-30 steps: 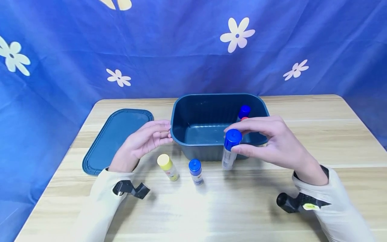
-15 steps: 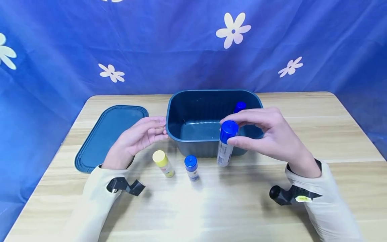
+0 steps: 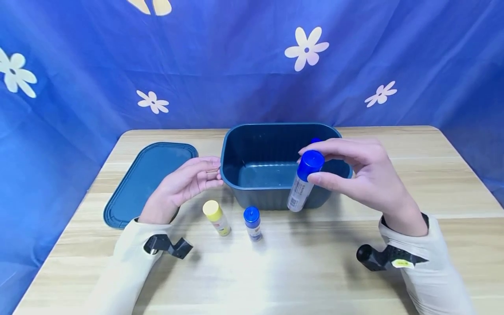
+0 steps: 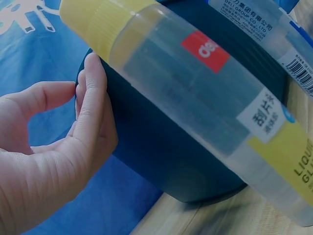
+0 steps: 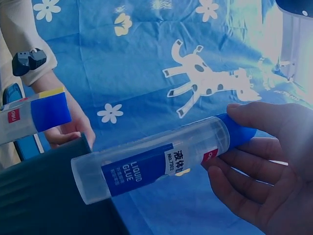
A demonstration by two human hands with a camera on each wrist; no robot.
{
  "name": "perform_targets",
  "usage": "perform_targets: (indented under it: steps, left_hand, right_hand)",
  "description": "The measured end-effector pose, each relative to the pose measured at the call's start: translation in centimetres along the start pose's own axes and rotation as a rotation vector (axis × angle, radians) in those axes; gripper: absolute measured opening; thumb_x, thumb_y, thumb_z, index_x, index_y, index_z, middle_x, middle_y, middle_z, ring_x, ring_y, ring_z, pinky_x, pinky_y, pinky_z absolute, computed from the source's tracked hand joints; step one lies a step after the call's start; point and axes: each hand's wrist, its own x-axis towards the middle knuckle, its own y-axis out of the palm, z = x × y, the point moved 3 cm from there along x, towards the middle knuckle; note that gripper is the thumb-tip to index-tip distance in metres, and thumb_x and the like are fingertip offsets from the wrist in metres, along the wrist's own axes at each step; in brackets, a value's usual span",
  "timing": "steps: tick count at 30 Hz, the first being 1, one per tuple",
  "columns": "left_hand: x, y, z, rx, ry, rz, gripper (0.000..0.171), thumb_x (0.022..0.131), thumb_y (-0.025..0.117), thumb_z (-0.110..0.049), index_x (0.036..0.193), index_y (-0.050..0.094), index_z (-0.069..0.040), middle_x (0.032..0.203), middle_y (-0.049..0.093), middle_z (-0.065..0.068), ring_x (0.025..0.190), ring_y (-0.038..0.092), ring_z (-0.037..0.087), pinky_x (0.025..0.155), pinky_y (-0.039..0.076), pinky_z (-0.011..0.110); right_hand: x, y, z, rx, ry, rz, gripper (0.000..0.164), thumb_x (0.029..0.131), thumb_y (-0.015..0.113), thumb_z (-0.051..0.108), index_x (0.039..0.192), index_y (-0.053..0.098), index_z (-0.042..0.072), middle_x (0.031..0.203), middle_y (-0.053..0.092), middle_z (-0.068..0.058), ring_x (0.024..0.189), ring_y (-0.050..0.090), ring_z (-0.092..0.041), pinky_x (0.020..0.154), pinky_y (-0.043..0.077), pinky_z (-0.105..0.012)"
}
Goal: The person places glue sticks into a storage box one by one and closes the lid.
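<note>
My right hand (image 3: 364, 181) pinches a clear liquid glue bottle (image 3: 300, 192) by its blue cap, thumb on the near side and fingers beyond. The bottle leans, base toward the left, in front of the near wall of a dark teal bin (image 3: 256, 198). "LIQUID GLUE" reads on its blue label (image 5: 139, 170) in the right wrist view. At the bin's left end my left hand (image 3: 187, 183) touches the rim with its fairly straight fingers (image 4: 91, 100). Nearby stand a yellow-capped glue bottle (image 3: 217, 218) and a smaller blue-capped one (image 3: 253, 225).
Inside the bin's right end shows another blue cap (image 3: 316, 140), mostly hidden by my right hand. A flat teal lid (image 3: 151, 175) lies on the wooden table (image 3: 315, 271) at left. Behind the table hangs a blue curtain (image 3: 220, 65) with white flowers.
The glue bottle in my right hand has risen and tipped, its cap shifting right. My left hand stays at the bin's rim. The head view dipped and came back slightly.
</note>
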Motion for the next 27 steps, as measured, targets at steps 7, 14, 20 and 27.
perform_targets:
  steps: [7,14,20,27]
  left_hand:
    - [-0.7,-0.1,0.0,-0.010,0.017,0.003,0.029,0.102,0.040,0.003,0.100,0.069,0.001,0.091,0.068,0.010,0.083,0.066,0.019,0.083,0.057,0.031]
    - [-0.4,-0.1,0.0,0.030,-0.008,-0.081,0.028,0.102,0.041,0.000,0.097,0.068,-0.002,0.085,0.066,0.009,0.078,0.063,0.017,0.079,0.058,0.029]
    - [-0.5,-0.1,0.1,0.022,-0.009,-0.089,0.028,0.102,0.041,-0.002,0.097,0.069,-0.001,0.085,0.066,0.009,0.079,0.064,0.016,0.078,0.058,0.028]
    - [-0.2,0.0,0.2,-0.023,-0.006,-0.078,0.028,0.102,0.041,0.000,0.099,0.069,0.001,0.088,0.067,0.012,0.081,0.065,0.018,0.079,0.058,0.029]
  right_hand:
    - [0.2,-0.1,0.4,0.052,-0.031,-0.047,0.033,0.080,0.077,-0.002,0.110,0.067,-0.009,0.107,0.068,-0.020,0.097,0.067,-0.024,0.088,0.055,-0.030]
    - [0.5,-0.3,0.6,0.062,-0.041,-0.084,0.036,0.076,0.075,-0.011,0.111,0.066,-0.011,0.106,0.067,-0.025,0.097,0.066,-0.026,0.090,0.054,-0.030]
    - [0.9,-0.2,0.7,0.113,-0.054,-0.110,0.035,0.076,0.073,-0.014,0.110,0.064,-0.014,0.104,0.066,-0.028,0.095,0.067,-0.028,0.088,0.054,-0.032]
    - [1.0,-0.5,0.7,0.118,-0.047,-0.139,0.034,0.075,0.073,-0.016,0.109,0.064,-0.015,0.102,0.066,-0.029,0.092,0.068,-0.028,0.086,0.055,-0.032]
